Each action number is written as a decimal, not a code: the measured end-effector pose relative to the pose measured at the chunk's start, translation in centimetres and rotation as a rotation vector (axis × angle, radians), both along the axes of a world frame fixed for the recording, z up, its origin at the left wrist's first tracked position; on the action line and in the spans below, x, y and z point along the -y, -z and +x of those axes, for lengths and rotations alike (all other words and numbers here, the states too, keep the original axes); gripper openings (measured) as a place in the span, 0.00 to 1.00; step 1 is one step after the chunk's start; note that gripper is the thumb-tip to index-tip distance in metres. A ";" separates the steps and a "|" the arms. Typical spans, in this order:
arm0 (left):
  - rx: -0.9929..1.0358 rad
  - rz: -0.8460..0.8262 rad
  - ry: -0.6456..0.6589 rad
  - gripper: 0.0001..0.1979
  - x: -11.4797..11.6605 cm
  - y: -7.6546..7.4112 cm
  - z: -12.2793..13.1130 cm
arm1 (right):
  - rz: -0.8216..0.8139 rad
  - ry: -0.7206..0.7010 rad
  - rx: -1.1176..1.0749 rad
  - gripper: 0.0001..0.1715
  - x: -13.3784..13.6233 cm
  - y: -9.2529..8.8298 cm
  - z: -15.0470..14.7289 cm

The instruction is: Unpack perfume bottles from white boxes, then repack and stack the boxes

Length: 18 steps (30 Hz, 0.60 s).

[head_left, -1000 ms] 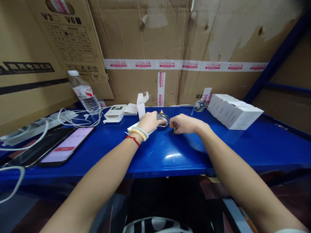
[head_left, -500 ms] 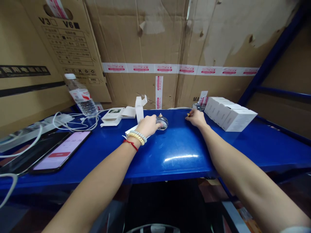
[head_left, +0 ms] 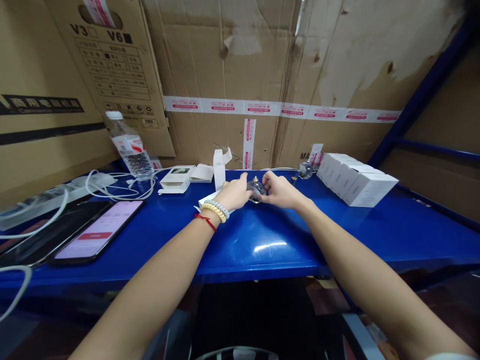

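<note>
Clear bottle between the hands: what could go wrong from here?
The clear bottle looks smooth and rounded; it might slip between left hand and right hand.
The left hand partly hides a white carton and could nudge it.
The second clear bottle sits near white boxes; a wide reach might knock it.

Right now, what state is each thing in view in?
Glass bottle: upright, between both hands
Left hand: at bottle, grip unclear
Right hand: at bottle, grip unclear
Rear glass bottle: stance unclear
Phone: screen lit
Water bottle: capped
Tall white carton: flap open
Flat white carton: end open
White boxes: lined up
</note>
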<state>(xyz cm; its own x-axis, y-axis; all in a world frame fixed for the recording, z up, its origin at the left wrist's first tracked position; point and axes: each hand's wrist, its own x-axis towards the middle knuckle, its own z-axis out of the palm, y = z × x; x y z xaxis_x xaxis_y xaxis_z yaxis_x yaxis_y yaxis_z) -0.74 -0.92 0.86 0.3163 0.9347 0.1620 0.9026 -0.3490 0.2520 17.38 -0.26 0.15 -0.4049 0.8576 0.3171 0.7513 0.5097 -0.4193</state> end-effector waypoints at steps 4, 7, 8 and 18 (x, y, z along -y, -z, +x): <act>0.028 0.029 -0.002 0.28 0.1 -0.4 -0.5 | -0.004 0.158 -0.009 0.22 -1.3 0.3 0.1; 0.020 0.051 -0.001 0.25 -0.1 -0.4 -0.8 | 0.008 0.337 0.120 0.12 -3.7 -0.2 0.9; 0.018 0.055 0.000 0.24 -0.1 -0.3 -0.9 | -0.004 0.400 0.160 0.10 -4.6 -0.5 1.2; 0.009 0.053 0.005 0.22 -0.1 -0.3 -1.1 | -0.032 0.867 0.088 0.31 -10.3 -1.4 5.5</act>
<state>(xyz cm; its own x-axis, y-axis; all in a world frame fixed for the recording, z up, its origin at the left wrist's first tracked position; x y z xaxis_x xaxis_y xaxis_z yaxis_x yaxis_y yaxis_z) -1.80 -0.77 1.15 0.3194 0.9230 0.2145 0.8985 -0.3669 0.2410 22.92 10.05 1.55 0.3731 0.8827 0.2859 0.8991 -0.2680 -0.3460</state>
